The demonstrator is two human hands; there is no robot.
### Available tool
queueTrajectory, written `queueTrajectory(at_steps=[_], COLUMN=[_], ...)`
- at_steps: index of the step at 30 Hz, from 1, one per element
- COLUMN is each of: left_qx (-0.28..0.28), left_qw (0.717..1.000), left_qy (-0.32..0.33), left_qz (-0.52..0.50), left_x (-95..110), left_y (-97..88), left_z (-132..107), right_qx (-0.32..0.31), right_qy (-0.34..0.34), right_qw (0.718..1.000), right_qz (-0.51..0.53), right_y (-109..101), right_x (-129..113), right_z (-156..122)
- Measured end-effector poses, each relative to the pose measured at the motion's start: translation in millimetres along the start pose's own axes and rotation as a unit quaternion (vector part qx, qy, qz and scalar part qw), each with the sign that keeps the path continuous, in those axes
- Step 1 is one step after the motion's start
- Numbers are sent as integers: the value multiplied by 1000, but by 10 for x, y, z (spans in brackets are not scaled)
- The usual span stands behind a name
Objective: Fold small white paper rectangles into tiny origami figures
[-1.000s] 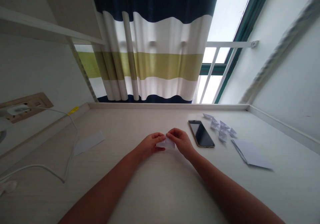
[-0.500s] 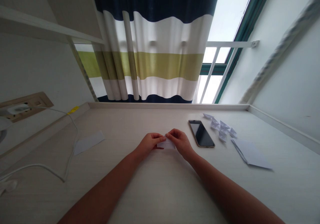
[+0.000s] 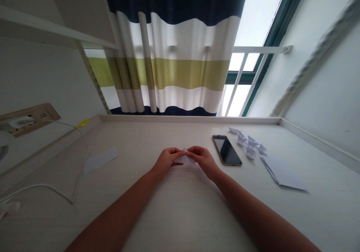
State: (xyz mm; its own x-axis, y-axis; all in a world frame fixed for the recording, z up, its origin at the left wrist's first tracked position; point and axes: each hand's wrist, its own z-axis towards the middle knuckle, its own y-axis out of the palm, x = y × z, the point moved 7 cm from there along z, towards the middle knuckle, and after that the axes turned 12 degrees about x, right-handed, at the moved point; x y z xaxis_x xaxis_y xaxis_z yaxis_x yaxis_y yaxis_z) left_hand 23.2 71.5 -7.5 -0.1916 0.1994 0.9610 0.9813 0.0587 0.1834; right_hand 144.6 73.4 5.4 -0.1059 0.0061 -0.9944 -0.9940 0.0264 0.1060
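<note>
Between both hands, over the middle of the desk, is a small folded sheet of white paper (image 3: 185, 159). A small peak of it shows above the thumbs, and its lower edge hangs below them. My left hand (image 3: 168, 159) pinches the paper from the left, thumb on the near face. From the right, my right hand (image 3: 203, 159) pinches it as well, and the two thumb tips almost meet at the centre. The fingers behind the paper are mostly hidden.
A phone (image 3: 227, 150) lies right of my hands. Beyond it are several small folded paper pieces (image 3: 250, 144) and a stack of white paper (image 3: 285, 173). At left lie a paper strip (image 3: 101, 159) and a white cable (image 3: 81, 169) running from a wall socket (image 3: 42, 115).
The paper's top now shows as a small peak above the thumbs. Both hands have shifted only slightly, with the thumb tips closer together at the centre.
</note>
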Motion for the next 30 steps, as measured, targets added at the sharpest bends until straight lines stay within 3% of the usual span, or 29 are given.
queueTrajectory(at_steps=[14, 18, 23, 30], left_qx=[4, 18, 43, 39], left_qw=[1000, 1000, 999, 999], left_qy=[12, 17, 17, 28], left_qz=[21, 16, -2, 6], left_x=[12, 38, 55, 46], left_y=[6, 3, -27, -30], left_z=[1, -12, -15, 1], right_qx=[38, 23, -24, 1], right_qy=[21, 28, 83, 77], right_qw=[999, 999, 995, 996], right_qz=[10, 15, 49, 45], right_y=[-19, -32, 1, -18], right_x=[28, 21, 34, 73], right_z=[-15, -7, -23, -1])
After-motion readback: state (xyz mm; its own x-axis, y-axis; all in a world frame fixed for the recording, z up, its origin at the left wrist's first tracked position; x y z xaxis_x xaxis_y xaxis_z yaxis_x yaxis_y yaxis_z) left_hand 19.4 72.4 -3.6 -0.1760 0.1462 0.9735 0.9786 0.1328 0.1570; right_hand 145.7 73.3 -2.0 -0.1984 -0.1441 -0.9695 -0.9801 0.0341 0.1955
